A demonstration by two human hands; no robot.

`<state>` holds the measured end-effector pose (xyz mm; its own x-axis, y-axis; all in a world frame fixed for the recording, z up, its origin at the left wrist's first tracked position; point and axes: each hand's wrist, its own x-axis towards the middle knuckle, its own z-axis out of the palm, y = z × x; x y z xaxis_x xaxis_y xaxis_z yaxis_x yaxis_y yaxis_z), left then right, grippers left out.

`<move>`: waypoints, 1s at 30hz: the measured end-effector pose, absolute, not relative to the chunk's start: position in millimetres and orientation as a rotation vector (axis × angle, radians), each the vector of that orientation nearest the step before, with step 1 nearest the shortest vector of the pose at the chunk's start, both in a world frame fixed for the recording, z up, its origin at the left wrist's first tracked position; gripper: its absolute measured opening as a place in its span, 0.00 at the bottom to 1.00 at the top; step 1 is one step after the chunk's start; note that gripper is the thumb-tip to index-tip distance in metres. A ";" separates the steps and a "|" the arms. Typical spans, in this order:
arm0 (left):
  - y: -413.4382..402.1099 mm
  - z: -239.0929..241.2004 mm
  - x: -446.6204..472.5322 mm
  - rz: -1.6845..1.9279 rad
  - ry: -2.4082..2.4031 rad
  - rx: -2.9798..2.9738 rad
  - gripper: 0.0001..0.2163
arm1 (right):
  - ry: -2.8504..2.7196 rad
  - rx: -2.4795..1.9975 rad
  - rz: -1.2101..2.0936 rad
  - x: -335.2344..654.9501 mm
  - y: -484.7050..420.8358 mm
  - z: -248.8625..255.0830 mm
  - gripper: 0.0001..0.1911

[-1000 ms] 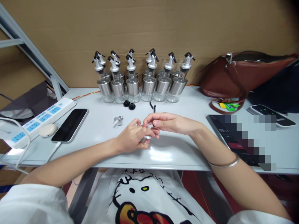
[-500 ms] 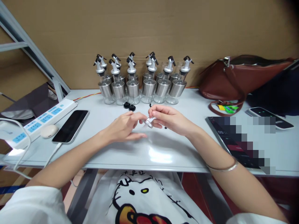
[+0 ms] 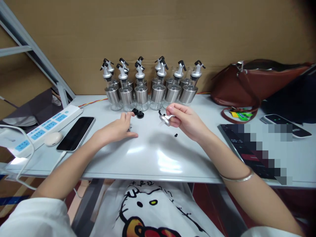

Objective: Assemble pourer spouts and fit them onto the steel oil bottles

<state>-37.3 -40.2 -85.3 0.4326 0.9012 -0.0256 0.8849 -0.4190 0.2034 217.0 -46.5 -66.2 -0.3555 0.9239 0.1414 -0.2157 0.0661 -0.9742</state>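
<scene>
Between the fingertips of my right hand (image 3: pixel 186 121) is a silver pourer top (image 3: pixel 166 120), held tilted above the table, its clear tube pointing down to the left. My left hand (image 3: pixel 118 129) is open over the table, thumb stretched out and index finger reaching to two black rubber stoppers (image 3: pixel 140 114). Whether that finger touches the nearer one, I cannot tell. A small grey part (image 3: pixel 130 127) shows partly from under this hand. Small black pieces (image 3: pixel 176 135) lie near my right hand.
Two rows of glass-and-steel bottles (image 3: pixel 141 94), several with pourer tops, stand along the cardboard wall. At left are a power strip (image 3: pixel 49 125), a white round case (image 3: pixel 53 139) and a phone (image 3: pixel 76 134). A tablet (image 3: pixel 243 148) and a brown bag (image 3: pixel 229 82) occupy the right.
My hands have parted. The left has moved left toward the black stoppers, off the pourer top. My right hand has moved slightly right and up with the pourer top still in it.
</scene>
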 end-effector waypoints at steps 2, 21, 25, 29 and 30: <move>-35.4 -91.4 -36.4 0.265 1.517 2.527 0.29 | -1.379 -0.784 1.479 216.9 -46.6 -66.4 0.16; -23.1 -100.6 -26.8 0.208 1.498 2.609 0.12 | -1.470 -0.782 1.401 216.7 -44.6 -68.5 0.16; -22.5 -102.3 -21.8 0.317 1.545 2.623 0.12 | -1.460 -0.781 1.378 216.6 -44.5 -69.0 0.16; -20.4 -107.6 -19.4 0.486 1.454 2.641 0.18 | -1.463 -0.775 1.376 216.2 -44.2 -69.9 0.16; -20.3 -108.5 -19.0 0.492 1.435 2.649 0.18 | -1.464 -0.771 1.375 216.1 -44.2 -69.9 0.16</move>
